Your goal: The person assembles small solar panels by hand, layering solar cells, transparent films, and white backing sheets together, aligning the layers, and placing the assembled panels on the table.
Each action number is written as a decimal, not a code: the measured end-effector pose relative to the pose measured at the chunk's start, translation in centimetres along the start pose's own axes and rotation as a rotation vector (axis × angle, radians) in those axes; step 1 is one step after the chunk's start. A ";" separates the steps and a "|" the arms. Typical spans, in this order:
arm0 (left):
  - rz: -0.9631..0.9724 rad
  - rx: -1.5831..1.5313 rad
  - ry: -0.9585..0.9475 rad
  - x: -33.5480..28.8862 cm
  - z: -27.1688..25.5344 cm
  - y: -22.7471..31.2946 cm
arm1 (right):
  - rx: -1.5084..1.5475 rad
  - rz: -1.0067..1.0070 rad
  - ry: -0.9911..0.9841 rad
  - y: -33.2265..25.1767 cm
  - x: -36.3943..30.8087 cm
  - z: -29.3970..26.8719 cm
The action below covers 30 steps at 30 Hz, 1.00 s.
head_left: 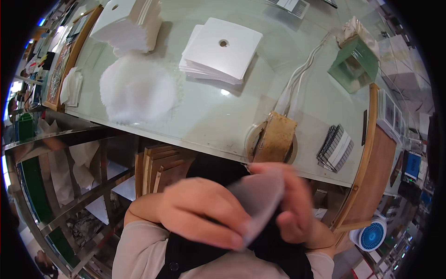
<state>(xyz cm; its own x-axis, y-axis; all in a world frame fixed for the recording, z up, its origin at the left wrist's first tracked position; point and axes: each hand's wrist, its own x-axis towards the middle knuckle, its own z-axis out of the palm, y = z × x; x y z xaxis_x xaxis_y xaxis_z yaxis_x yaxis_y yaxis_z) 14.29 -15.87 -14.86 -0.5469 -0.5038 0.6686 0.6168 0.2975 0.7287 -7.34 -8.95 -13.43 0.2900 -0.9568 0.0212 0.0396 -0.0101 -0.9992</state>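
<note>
Close to my body, off the table's front edge, both hands are around a thin, pale, curved sheet (259,199), blurred by motion. The fingers of my left hand (202,211) pinch its lower edge. My right hand (296,202) is curled at its upper right edge, thumb and fingers smeared; it seems to grip the sheet there. On the table (204,118) lies a round spread of thin white translucent sheets (137,90). Behind it and to its right rests a fanned pile of white square cards (232,51), with a hole in the top one.
A taller stack of white cards (123,23) stands at the far left. At the table's front, a worn yellowish block (277,137) with white cables sits on a round base. To the right are dark-striped labels (335,148), a green open box (355,65) and a blue fan (370,235).
</note>
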 end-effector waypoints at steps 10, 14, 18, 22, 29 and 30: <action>0.016 0.633 -0.131 -0.2 0.7 -1.2 | 0.200 0.446 0.144 -0.9 -0.9 -4.0; -0.007 0.902 -0.035 -1.6 0.2 -3.8 | -0.512 0.028 0.329 1.4 1.5 -4.6; -0.118 1.024 0.070 -2.7 0.1 -5.1 | -0.682 0.031 0.311 2.5 3.1 -4.5; -0.115 1.043 0.105 -3.0 0.2 -5.5 | -0.709 0.015 0.298 2.8 3.6 -4.4; -0.112 1.052 0.074 -2.6 0.0 -5.4 | -0.638 0.092 0.309 2.5 3.9 -4.6; -0.118 1.050 0.072 -2.6 0.0 -5.4 | -0.649 0.089 0.314 2.6 3.9 -4.6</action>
<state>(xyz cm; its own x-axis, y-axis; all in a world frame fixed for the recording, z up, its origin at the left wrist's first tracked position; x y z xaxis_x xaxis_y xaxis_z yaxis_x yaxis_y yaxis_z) 12.41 -16.15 -20.53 -0.5156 -0.6117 0.6000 -0.2552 0.7781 0.5739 -10.56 -14.05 -16.06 -0.0266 -0.9993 0.0255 -0.5749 -0.0056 -0.8182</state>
